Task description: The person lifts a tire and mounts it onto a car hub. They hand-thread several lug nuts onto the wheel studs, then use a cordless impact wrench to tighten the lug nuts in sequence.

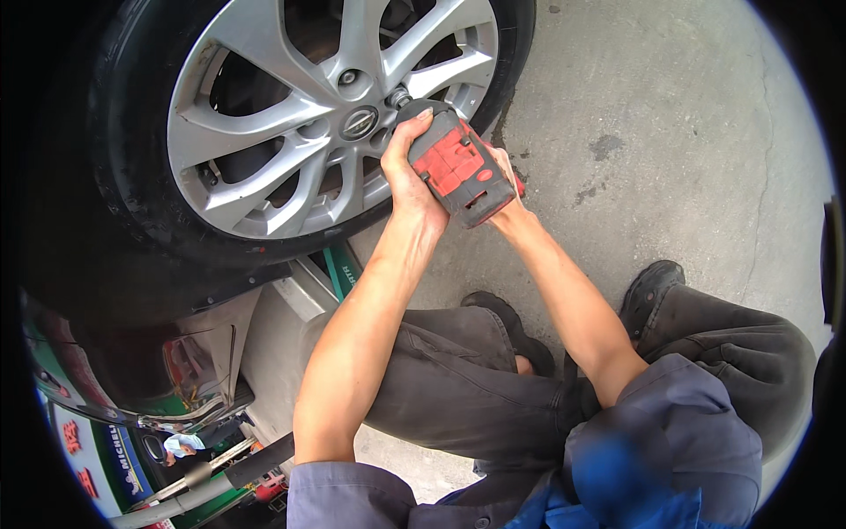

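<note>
A red and grey impact wrench [456, 164] is pressed with its socket against a lug nut [399, 96] of a silver alloy wheel [300, 97]. My left hand [405, 172] wraps the wrench's body from the left side, thumb along its top. My right hand [507, 181] grips the handle from the right and is mostly hidden behind the tool. The wheel sits in a black tyre [132, 194] at the upper left.
Grey concrete floor [670, 123] spreads to the right. My dark trousers [476, 388] and black shoes [648, 286] fill the lower middle. Glossy car bodywork [176, 370] with reflections lies at the lower left, below the tyre.
</note>
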Tool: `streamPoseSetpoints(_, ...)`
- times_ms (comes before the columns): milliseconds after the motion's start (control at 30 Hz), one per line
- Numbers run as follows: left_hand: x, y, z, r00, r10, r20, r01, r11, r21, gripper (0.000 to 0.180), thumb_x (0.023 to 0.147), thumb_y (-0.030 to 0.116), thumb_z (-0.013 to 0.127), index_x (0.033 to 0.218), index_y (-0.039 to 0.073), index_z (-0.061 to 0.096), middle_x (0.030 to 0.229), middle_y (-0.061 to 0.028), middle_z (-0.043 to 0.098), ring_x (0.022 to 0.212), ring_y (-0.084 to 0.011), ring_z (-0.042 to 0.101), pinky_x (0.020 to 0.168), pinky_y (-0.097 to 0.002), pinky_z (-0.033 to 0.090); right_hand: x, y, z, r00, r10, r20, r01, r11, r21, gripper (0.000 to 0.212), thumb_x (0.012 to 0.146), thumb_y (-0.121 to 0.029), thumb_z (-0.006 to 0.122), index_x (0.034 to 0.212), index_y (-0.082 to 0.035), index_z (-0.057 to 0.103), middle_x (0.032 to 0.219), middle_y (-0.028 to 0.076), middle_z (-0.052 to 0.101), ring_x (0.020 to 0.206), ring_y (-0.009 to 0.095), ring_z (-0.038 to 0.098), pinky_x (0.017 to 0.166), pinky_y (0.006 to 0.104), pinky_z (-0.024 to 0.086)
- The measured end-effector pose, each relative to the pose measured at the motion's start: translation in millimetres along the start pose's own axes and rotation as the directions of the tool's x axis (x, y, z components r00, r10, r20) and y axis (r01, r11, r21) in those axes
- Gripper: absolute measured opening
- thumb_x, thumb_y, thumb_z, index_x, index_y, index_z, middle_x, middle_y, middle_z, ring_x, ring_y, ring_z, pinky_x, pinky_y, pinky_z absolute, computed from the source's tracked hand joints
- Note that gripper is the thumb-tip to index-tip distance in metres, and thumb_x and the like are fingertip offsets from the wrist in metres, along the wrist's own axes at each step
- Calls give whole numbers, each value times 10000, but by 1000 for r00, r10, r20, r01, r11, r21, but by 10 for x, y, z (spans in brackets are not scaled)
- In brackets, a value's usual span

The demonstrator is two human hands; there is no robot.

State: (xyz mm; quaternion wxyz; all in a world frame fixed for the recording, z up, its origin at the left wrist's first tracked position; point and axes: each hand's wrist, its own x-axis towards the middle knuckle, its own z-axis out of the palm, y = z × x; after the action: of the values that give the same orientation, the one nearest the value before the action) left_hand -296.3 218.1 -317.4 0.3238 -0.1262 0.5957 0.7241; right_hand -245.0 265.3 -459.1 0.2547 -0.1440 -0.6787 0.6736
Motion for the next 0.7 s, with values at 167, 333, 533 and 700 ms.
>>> streamPoseSetpoints(167,-256,-265,-145,994,-75,-85,82,993,89,299,833,321,717,1023,97,660,969,-60,683,882,-214,668,847,-385,553,-508,233,110,997,-15,-82,17,1000,24,484,789,-184,754,1237,-45,634,810,167,717,736,371,698,687,399,547)
streamPoseSetpoints(333,-265,-285,-449,986,-119,-118,128,989,73,384,836,332,696,1111,65,671,1036,-84,716,935,-226,684,890,-384,550,-668,302,257,1000,27,10,-28,998,54,607,714,-158,788,1277,-20,609,807,216,680,754,428,656,666,443,510)
streamPoseSetpoints(533,-202,-223,-612,991,-83,-101,90,994,67,524,852,369,651,1216,-8,645,1207,-168,705,1089,-292,675,1016,-412,518,-577,172,268,992,84,94,-91,994,67,653,681,-113,788,1296,-11,594,855,227,691,796,412,675,689,430,535)
streamPoseSetpoints(700,-179,-252,-662,990,-76,-115,84,994,65,548,860,372,645,1236,-26,632,1231,-183,694,1106,-296,668,1021,-417,513,-573,265,361,997,57,44,-59,998,37,640,638,-108,816,1241,-23,619,835,208,692,783,404,678,679,428,534)
